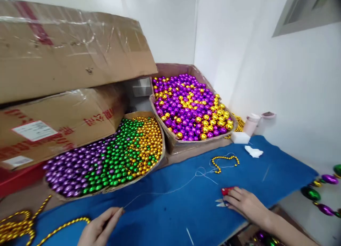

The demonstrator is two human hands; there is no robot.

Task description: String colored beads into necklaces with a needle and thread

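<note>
L. hand [101, 226]: thumb and fingertip pinched on end of thin thread [165, 193], just above blue-covered desk [170, 221]. Fine pinch prob. needed as line is slack and slippery. Thread runs across to short gold bead string [226, 157], lying loose mid-desk, R of centre, approx. in front of rear box [173, 146]; prob. put there for room to lie flat.

R. hand [246, 205]: palm down, fingers curled over pointed blades [220, 203] and red item [226, 191]. Cannot tell if either is gripped; handles hidden. Blade tips point L, away from wrist, presumably for safe pick-up.

Loose purple/gold beads [186, 107] in rear box; purple, green, gold beads [114, 160] in front box [163, 143]. Both stand open along far edge, prob. for easy reach w/o crowding work area. Longer gold strand [66, 224] near L. hand.
</note>
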